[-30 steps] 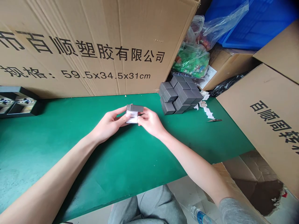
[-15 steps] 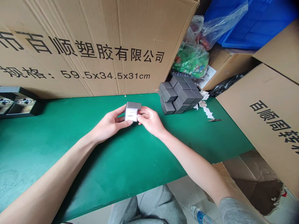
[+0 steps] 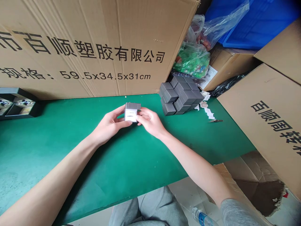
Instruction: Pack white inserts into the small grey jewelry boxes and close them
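A small dark grey box (image 3: pixel 133 106) with a white insert (image 3: pixel 130 115) showing a thin dark slit is held just above the green table (image 3: pixel 131 169). It looks like a ring box with its lid raised. My left hand (image 3: pixel 111 124) grips it from the left, thumb along the lower front edge. On the other side, my right hand (image 3: pixel 151 123) is closed at the box's right edge, with thumb and fingertips against the insert. Whether anything tiny sits between those fingertips cannot be made out. Right of my hands stands a stack of similar closed grey boxes (image 3: pixel 185 94).
Thread snips (image 3: pixel 215 121) and white paper scraps (image 3: pixel 209 113) lie right of the stack. A large carton (image 3: pixel 98 25) walls off the back; another carton (image 3: pixel 265 103) flanks the right. At far left is a black tray (image 3: pixel 17 110). Plastic bags (image 3: pixel 192 59) sit behind the stack.
The box and both hands have shifted very slightly left in the view. The grip looks the same, and the surrounding things are unchanged.
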The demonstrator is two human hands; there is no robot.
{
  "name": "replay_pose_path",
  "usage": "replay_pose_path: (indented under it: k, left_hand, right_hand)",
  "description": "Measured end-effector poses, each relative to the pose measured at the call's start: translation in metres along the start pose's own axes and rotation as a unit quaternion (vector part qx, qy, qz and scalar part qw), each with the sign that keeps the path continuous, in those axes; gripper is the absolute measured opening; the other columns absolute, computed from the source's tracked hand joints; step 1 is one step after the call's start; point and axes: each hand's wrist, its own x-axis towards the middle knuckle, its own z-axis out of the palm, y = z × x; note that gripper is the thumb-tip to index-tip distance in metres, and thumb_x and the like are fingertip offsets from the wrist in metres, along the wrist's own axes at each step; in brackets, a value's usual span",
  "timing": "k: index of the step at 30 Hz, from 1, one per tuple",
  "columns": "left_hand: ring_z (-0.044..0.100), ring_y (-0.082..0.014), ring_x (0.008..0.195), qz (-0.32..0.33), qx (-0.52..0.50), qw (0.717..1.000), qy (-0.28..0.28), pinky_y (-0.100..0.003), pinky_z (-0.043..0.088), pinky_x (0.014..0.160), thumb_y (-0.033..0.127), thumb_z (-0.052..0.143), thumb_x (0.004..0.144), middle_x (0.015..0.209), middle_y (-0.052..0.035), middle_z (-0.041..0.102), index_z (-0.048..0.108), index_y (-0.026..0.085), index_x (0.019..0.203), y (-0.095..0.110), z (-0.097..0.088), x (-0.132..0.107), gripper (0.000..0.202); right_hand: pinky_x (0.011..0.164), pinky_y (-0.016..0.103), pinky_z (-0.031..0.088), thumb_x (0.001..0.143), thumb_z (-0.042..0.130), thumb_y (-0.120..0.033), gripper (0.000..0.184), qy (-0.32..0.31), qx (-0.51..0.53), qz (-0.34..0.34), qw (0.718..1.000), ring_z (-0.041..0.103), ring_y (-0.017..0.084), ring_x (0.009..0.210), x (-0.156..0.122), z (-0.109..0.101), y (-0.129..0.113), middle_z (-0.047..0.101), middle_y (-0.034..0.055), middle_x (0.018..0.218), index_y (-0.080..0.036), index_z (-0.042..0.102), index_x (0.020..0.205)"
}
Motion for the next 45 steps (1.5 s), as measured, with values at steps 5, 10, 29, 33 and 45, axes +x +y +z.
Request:
replay_pose_path:
  k: [5, 10, 29, 33, 45]
  left_hand:
    - [0.058, -0.0356, 0.134, 0.001, -0.029, 0.999, -0.014, -0.05, 0.046, 0.116, 0.037, 0.082, 0.081, 0.156, -0.0083, 0.055, 0.059, 0.027, 0.147, 0.0, -0.001, 0.0, 0.071]
    - [0.054, -0.0365, 0.139, 0.009, -0.04, 0.999, -0.02, -0.05, 0.044, 0.117, 0.041, 0.079, 0.085, 0.151, -0.0098, 0.06, 0.065, 0.026, 0.142, -0.001, -0.001, 0.001, 0.061]
    - [0.063, -0.0327, 0.129, -0.039, -0.095, 0.995, -0.014, -0.047, 0.051, 0.112, 0.049, 0.075, 0.087, 0.143, -0.0058, 0.067, 0.071, 0.027, 0.133, -0.005, 0.001, 0.001, 0.051]
    - [0.065, -0.0318, 0.127, -0.043, -0.1, 0.994, -0.02, -0.048, 0.051, 0.112, 0.045, 0.074, 0.089, 0.14, -0.0068, 0.069, 0.07, 0.026, 0.135, -0.005, 0.0, 0.001, 0.051]
    - [0.07, -0.0324, 0.12, -0.047, -0.082, 0.995, 0.011, -0.047, 0.056, 0.108, 0.044, 0.078, 0.084, 0.131, -0.008, 0.074, 0.073, 0.024, 0.132, -0.004, 0.002, 0.0, 0.052]
  right_hand:
    - [0.071, 0.026, 0.061, 0.086, 0.073, -0.034, 0.044, -0.014, 0.008, -0.006, 1.0, 0.071, 0.017, 0.09, 0.0, -0.001, 0.001, 0.074, 0.0077, 0.12, -0.02, 0.063, 0.126]
    - [0.07, 0.027, 0.06, 0.086, 0.075, -0.039, 0.047, -0.032, 0.011, -0.018, 0.999, 0.071, 0.017, 0.089, 0.003, -0.006, 0.007, 0.073, 0.008, 0.119, -0.021, 0.062, 0.127]
    - [0.067, 0.026, 0.06, 0.084, 0.075, -0.046, 0.044, -0.02, 0.029, -0.033, 0.999, 0.068, 0.018, 0.09, 0.006, -0.006, 0.011, 0.071, 0.0062, 0.109, -0.021, 0.063, 0.119]
    - [0.068, 0.027, 0.06, 0.085, 0.075, -0.042, 0.04, -0.025, 0.035, -0.024, 0.999, 0.068, 0.019, 0.091, 0.005, -0.006, 0.007, 0.072, 0.0056, 0.106, -0.022, 0.063, 0.117]
    - [0.06, 0.023, 0.055, 0.082, 0.076, -0.039, 0.032, -0.013, 0.026, -0.016, 0.999, 0.066, 0.014, 0.08, 0.003, -0.004, 0.004, 0.07, 0.0026, 0.096, -0.022, 0.061, 0.105]
